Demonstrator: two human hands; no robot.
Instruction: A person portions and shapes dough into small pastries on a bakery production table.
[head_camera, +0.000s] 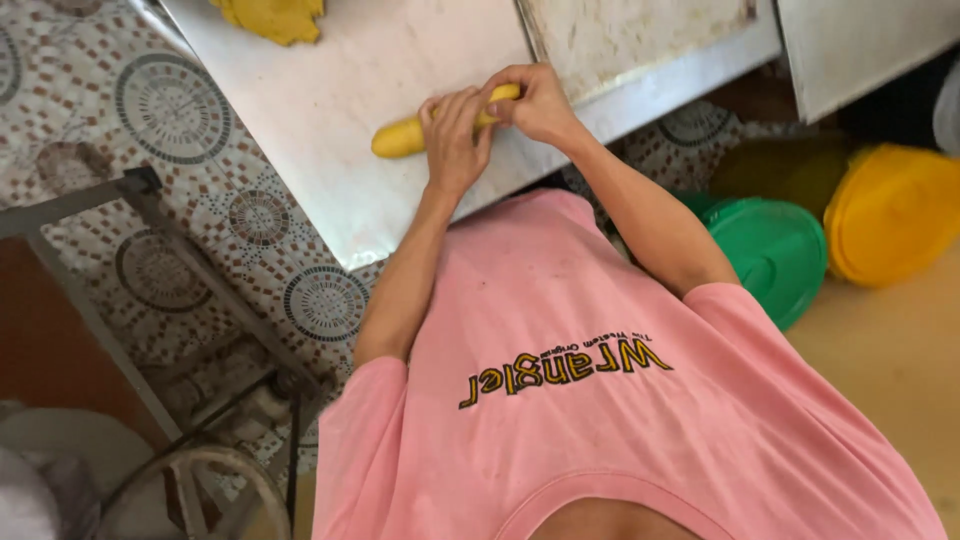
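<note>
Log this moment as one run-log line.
left hand: palm on yellow dough roll | right hand: gripping roll's other end | surface: metal table | nearby: yellow dough lump, green lid

A roll of yellow dough (410, 135) is laid flat on a pale work surface, near its front edge. It is shaped as a smooth, thick log with a rounded end, and its other part is covered by fingers.

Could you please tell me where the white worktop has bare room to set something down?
The worktop is bare between the yellow dough lump at the far edge and the dough roll, and again nearer than the roll toward the near corner. It is crowded where the left hand and right hand press the roll.
</note>
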